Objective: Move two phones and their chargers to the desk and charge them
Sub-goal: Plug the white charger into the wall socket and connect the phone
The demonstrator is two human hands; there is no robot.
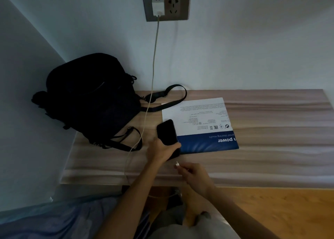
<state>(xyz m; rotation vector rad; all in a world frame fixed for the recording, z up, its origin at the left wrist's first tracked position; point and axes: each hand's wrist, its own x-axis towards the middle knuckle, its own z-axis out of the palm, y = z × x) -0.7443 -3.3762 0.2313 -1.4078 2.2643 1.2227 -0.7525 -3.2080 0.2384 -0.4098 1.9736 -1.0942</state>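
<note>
My left hand (pixel 160 151) grips the lower end of a black phone (pixel 167 132), which lies tilted over the wooden desk (pixel 271 157) and the corner of a booklet. Just below it, my right hand (pixel 194 175) pinches the white plug end of a charging cable (pixel 177 164), a short gap from the phone's bottom edge. The cable (pixel 153 67) runs up the wall to a white charger (pixel 158 5) seated in the left socket of a wall outlet (pixel 180 15). Only this one phone and this one charger are in view.
A black backpack (pixel 90 98) stands at the desk's left end against the wall, its straps spread toward the phone. A white and blue booklet (pixel 202 125) lies on the desk's middle. The outlet's right socket holds nothing. Orange floor and blue bedding show below.
</note>
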